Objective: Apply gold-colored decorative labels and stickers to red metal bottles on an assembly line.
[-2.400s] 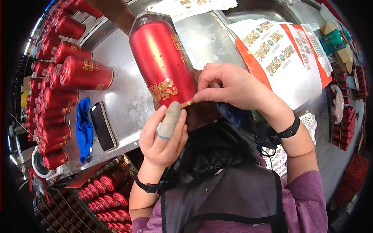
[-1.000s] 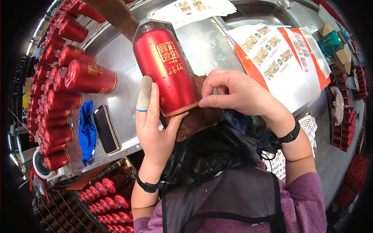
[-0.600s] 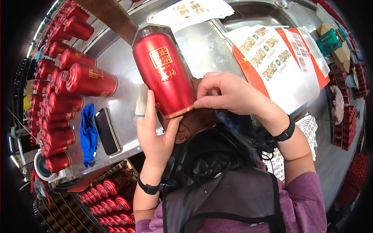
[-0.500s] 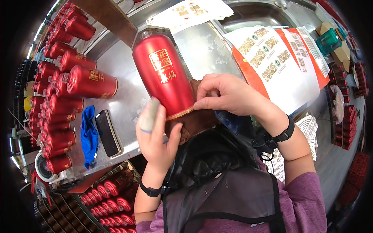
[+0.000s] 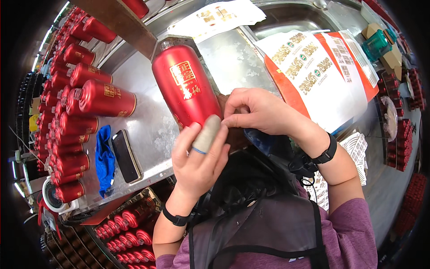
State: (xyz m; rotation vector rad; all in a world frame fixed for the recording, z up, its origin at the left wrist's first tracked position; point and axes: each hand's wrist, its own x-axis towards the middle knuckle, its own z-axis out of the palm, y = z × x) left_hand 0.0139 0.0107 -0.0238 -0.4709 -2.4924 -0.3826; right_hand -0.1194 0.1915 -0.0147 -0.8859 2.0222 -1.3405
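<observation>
A glossy red bottle [image 5: 183, 85] with gold markings lies on its side, its neck pointing away from me and its base toward me. My left hand [image 5: 199, 152] rests its outstretched fingers over the base edge, covering the gold trim there; one finger wears a pale finger cot [image 5: 206, 136] with a blue band. At the right side of the base, my right hand [image 5: 262, 110] has thumb and forefinger pinched together, close to the left fingertips. Whatever is in that pinch is too small or hidden to make out.
Many red bottles [image 5: 105, 98] stand crowded on the left of the metal bench. A blue cloth [image 5: 105, 157] and a phone [image 5: 126, 156] lie beside them. To the right are sheets of gold stickers [image 5: 300, 58] on an orange-red folder [image 5: 273, 67]. A wooden beam [image 5: 121, 22] slants in behind.
My left hand has moved right and slightly up, from beside the base onto its edge. My right hand keeps its pinch in nearly the same place.
</observation>
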